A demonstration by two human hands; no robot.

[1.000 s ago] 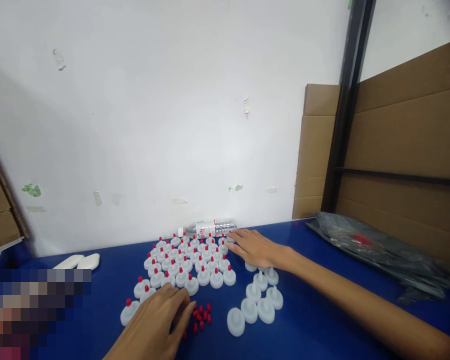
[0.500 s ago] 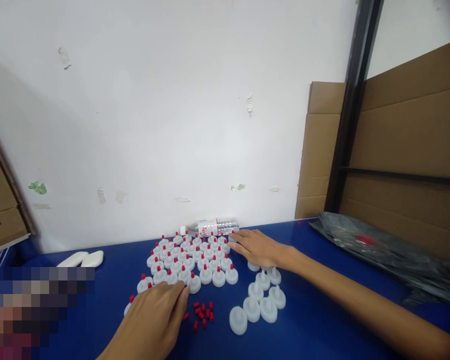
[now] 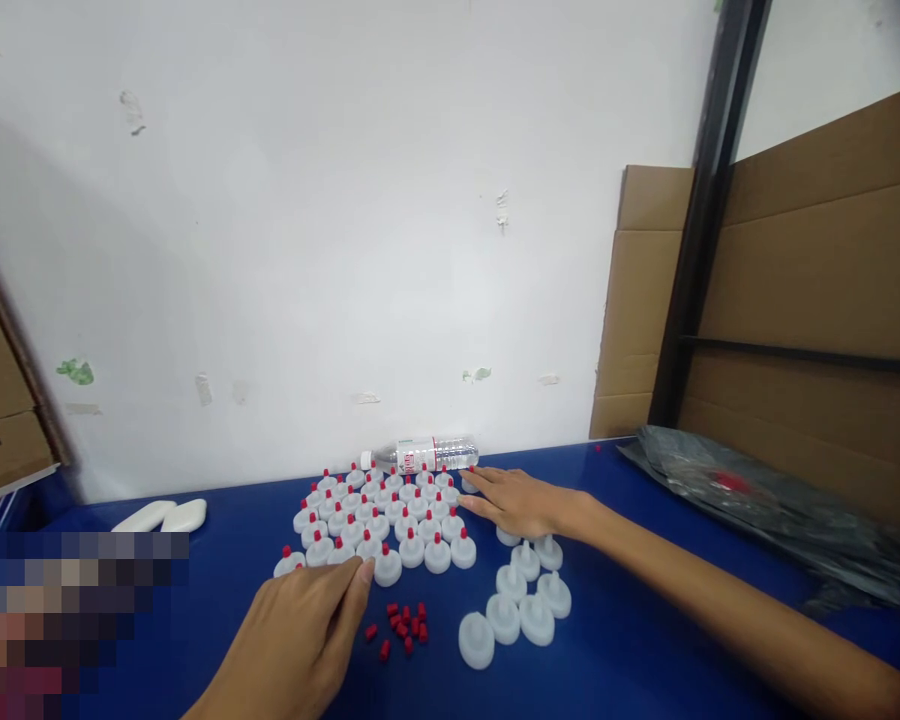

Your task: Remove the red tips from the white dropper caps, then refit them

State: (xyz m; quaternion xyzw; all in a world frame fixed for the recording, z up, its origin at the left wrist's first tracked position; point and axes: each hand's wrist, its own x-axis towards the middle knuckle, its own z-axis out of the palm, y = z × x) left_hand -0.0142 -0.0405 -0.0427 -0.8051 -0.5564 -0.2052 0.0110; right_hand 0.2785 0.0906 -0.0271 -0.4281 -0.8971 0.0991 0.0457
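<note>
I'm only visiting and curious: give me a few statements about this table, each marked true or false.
1. The plastic bottle lies on its side. True.
2. Every red cap sits on a white piece. False: loose red caps lie on the blue table.
3. The left hand is nearer the camera than the right hand. True.
4. The uncapped pieces lie left of the capped ones. False: the uncapped pieces lie right of the red-capped pieces.

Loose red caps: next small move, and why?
Probably shift the left hand right and pick up one loose red cap, if its hidden fingers are free. The caps lie just beside it, and the nearer white spouted lids on the right have bare tips, while the main group of lids wears red ones.
</note>
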